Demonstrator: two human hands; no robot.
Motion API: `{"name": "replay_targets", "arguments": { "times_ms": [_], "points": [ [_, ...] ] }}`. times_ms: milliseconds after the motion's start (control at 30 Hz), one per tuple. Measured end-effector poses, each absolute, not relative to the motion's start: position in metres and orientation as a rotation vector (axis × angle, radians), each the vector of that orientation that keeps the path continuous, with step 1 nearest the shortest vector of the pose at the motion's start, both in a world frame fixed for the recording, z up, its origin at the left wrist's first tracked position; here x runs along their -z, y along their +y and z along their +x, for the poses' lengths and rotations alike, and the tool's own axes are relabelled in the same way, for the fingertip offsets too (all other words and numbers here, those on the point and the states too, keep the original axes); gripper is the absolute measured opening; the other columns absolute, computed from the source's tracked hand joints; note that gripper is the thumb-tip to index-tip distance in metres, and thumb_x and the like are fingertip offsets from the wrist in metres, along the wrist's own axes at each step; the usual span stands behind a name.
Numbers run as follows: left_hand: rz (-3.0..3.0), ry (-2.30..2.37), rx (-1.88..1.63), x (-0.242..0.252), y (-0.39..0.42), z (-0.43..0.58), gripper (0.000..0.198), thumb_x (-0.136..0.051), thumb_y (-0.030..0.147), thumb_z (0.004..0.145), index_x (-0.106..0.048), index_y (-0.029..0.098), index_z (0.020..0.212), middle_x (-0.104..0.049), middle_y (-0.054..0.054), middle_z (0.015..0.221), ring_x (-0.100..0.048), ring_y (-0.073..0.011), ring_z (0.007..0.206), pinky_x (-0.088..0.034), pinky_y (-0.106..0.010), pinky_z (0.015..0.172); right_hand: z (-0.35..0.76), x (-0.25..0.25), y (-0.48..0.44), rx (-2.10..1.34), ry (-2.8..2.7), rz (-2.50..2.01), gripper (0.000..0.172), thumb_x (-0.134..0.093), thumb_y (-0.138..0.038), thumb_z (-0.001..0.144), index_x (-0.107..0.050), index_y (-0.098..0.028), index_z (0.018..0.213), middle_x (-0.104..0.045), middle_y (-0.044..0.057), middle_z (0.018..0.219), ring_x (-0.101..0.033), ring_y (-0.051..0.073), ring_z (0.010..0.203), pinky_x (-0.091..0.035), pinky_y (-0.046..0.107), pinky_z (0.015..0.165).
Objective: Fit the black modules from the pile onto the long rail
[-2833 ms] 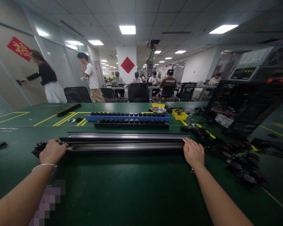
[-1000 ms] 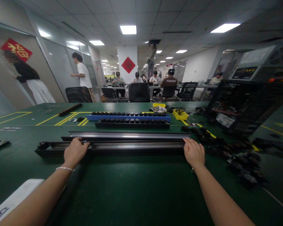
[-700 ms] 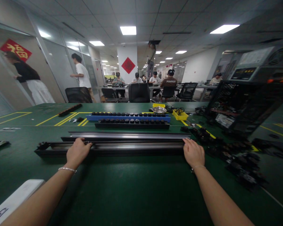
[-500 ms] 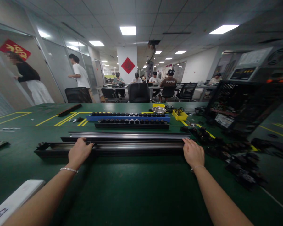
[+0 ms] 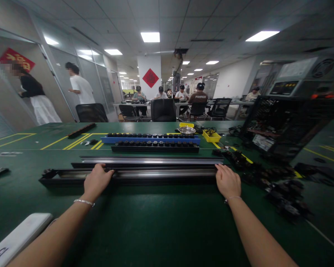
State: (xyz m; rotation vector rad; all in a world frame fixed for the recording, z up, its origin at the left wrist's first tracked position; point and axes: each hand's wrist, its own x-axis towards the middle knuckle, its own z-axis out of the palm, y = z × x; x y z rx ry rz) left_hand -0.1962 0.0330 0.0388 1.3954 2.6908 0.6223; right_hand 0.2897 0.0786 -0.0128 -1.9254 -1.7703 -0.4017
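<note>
A long black metal rail with a shiny inner channel lies crosswise on the green table in front of me. My left hand grips it left of its middle, fingers over the far side and thumb stretched along the top. Something small and dark by that thumb is too unclear to name. At the rail's right end, my right hand is closed over it, fingertips on the upper edge; the hand hides that end. Just behind lies a second long rail with a shiny face, apart from both palms.
Farther back, a blue rail and a black rail carry rows of small black parts. Right of them are a metal bowl, a yellow tray, heaped black parts and an opened computer case. A white box lies front left.
My left hand has slid slightly right along the front rail. My right hand stays at the right end. In the background, the person in a white shirt has moved left.
</note>
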Motion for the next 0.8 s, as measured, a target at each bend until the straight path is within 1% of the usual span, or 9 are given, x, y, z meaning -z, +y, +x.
{"name": "replay_targets", "arguments": {
  "times_ms": [333, 600, 800],
  "points": [
    [1.431, 2.655, -0.614, -0.04, 0.033, -0.184, 0.056, -0.046, 0.054, 0.075, -0.045, 0.018, 0.119, -0.061, -0.014, 0.116, -0.058, -0.0331, 0.103, -0.046, -0.043, 0.078, 0.289, 0.012, 0.078, 0.371, -1.773, -1.947, 0.048, -0.022, -0.028, 0.089, -0.057, -0.02, 0.121, -0.056, 0.004, 0.128, -0.044, 0.019, 0.121, -0.033, 0.038, 0.095],
    [1.436, 2.628, -0.63, -0.04, 0.034, -0.177, 0.056, -0.048, 0.053, 0.075, -0.045, 0.018, 0.119, -0.06, -0.014, 0.119, -0.057, -0.0326, 0.106, -0.045, -0.042, 0.08, 0.289, 0.011, 0.078, 0.336, -1.767, -1.952, 0.049, -0.021, -0.029, 0.089, -0.057, -0.019, 0.122, -0.055, 0.005, 0.128, -0.043, 0.02, 0.122, -0.033, 0.039, 0.095],
    [1.474, 2.611, -0.638, -0.038, 0.036, -0.166, 0.055, -0.048, 0.052, 0.075, -0.046, 0.018, 0.118, -0.062, -0.013, 0.116, -0.059, -0.0318, 0.103, -0.045, -0.04, 0.076, 0.289, 0.01, 0.077, 0.328, -1.775, -1.952, 0.05, -0.021, -0.029, 0.09, -0.057, -0.018, 0.122, -0.056, 0.005, 0.128, -0.043, 0.02, 0.121, -0.033, 0.039, 0.096]
  ]
}}
